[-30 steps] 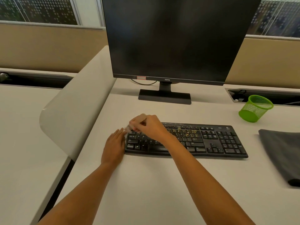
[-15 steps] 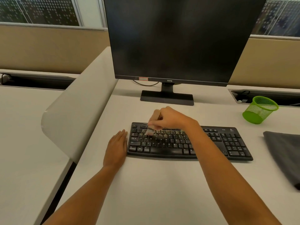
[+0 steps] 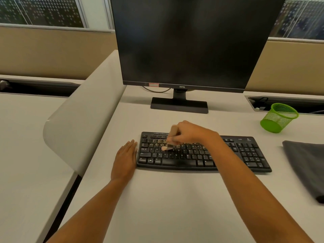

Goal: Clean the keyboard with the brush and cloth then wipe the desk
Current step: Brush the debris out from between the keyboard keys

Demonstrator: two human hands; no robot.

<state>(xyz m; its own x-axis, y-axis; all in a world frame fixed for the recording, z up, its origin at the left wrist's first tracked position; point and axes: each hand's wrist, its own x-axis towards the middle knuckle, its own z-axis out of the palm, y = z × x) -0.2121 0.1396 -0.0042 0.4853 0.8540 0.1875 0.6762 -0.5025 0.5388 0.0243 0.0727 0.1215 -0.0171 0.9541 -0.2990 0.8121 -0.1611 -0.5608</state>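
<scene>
A black keyboard [image 3: 242, 155] lies on the pale desk [image 3: 175, 199] in front of the monitor, with yellowish crumbs scattered on its upper key rows. My right hand [image 3: 191, 133] is closed around a small wooden-handled brush [image 3: 172, 133], whose light bristles touch the keys in the left-middle part of the keyboard. My left hand [image 3: 125, 159] lies flat on the desk, fingers together, its fingertips against the keyboard's left edge. A dark grey cloth [image 3: 308, 165] lies on the desk to the right of the keyboard, partly cut off by the frame edge.
A black monitor [image 3: 192, 41] on its stand [image 3: 178, 105] is behind the keyboard. A green mesh pen cup [image 3: 278, 118] sits tilted at the back right, near a cable slot [image 3: 298, 102]. A curved white divider [image 3: 84, 116] bounds the desk on the left.
My right hand with the brush swept from the keyboard's upper left corner rightward, then down onto the letter rows. My left hand stayed flat at the keyboard's left edge.
</scene>
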